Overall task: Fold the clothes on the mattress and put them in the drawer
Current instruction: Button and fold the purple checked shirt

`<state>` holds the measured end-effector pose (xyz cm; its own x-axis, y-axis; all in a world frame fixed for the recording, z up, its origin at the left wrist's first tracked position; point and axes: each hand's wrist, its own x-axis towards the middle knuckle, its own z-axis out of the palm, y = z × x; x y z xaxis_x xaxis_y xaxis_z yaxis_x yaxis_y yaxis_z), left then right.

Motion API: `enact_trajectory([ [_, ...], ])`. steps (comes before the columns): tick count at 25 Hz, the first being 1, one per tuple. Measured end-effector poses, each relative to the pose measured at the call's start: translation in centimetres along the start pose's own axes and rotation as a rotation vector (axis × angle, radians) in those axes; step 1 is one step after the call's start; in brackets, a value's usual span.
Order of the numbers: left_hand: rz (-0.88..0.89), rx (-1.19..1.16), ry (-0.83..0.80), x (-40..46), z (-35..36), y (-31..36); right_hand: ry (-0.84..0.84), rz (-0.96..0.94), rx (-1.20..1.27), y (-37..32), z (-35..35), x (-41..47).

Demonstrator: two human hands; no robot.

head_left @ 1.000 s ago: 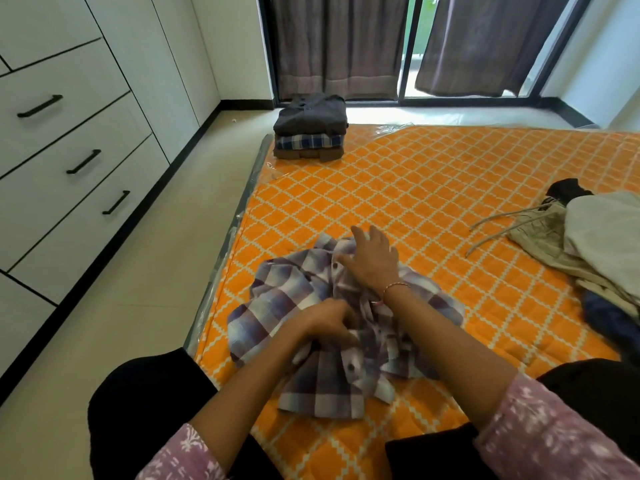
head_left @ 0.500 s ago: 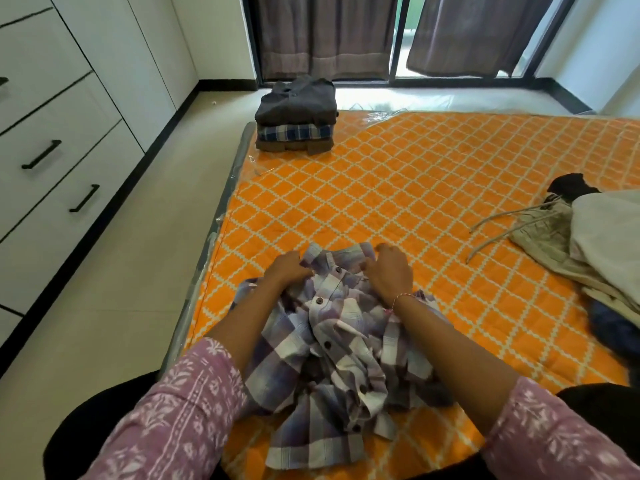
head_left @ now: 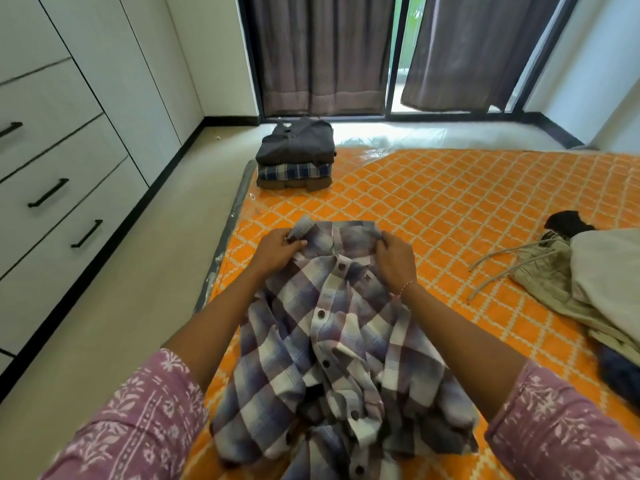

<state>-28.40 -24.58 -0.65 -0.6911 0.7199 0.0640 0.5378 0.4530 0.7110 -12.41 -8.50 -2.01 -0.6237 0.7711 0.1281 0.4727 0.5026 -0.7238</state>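
A purple, white and grey plaid shirt (head_left: 332,348) hangs crumpled over the near part of the orange patterned mattress (head_left: 450,209), its button placket facing up. My left hand (head_left: 278,249) pinches the collar's left end. My right hand (head_left: 394,259) grips the collar's right end. Both hold the collar raised and spread between them. A pile of three folded garments (head_left: 296,157) sits at the mattress's far left corner. Closed white drawers (head_left: 59,188) with black handles line the left wall.
Unfolded clothes (head_left: 595,289), beige with drawstrings plus dark pieces, lie heaped at the mattress's right edge. A strip of pale floor (head_left: 131,289) runs between the mattress and the drawers. Dark curtains (head_left: 322,53) hang over a glass door at the back.
Both hands have moved from the middle of the crumpled shirt up to its collar and lifted it away from me, pulling the shirt out longer. The view has tilted down and nearer.
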Motion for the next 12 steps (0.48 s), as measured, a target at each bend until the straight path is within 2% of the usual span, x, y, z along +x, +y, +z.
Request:
enact_trajectory([
  [1,0.019,-0.023,0.026,0.5,-1.4,1.1,-0.036,0.022,0.191,-1.1,-1.2,1.2],
  [2,0.024,-0.083,0.051,0.8,-2.7,2.2,-0.146,0.062,0.431,-1.9,-2.6,2.4],
  [3,0.003,-0.194,0.075,0.8,-4.0,3.4,-0.338,0.121,0.648,-2.3,-3.9,3.4],
  [4,-0.038,-0.359,0.091,0.8,-5.2,4.6,-0.526,0.185,0.700,-2.4,-5.2,3.9],
  [5,-0.089,-0.510,0.092,0.7,-6.2,5.5,-0.701,0.200,0.565,-2.4,-6.2,3.9],
  [6,-0.114,-0.603,0.059,0.4,-7.1,6.3,-0.752,0.173,0.374,-2.4,-7.0,4.0],
  [7,-0.115,-0.598,-0.012,-0.1,-7.8,6.6,-0.676,0.127,0.246,-2.6,-7.5,4.2],
  [8,-0.102,-0.493,-0.135,-0.5,-8.3,6.6,-0.504,0.079,0.217,-3.1,-7.9,4.8],
  [10,-0.100,-0.158,-0.383,-1.3,-8.4,6.2,-0.208,-0.006,0.194,-5.1,-9.3,5.5],
  [11,-0.114,-0.048,-0.394,-1.2,-8.2,5.7,-0.131,-0.047,0.128,-6.2,-10.1,5.8],
  [12,-0.122,-0.052,-0.316,-0.9,-8.1,5.4,-0.107,-0.076,0.078,-7.1,-10.9,5.7],
])
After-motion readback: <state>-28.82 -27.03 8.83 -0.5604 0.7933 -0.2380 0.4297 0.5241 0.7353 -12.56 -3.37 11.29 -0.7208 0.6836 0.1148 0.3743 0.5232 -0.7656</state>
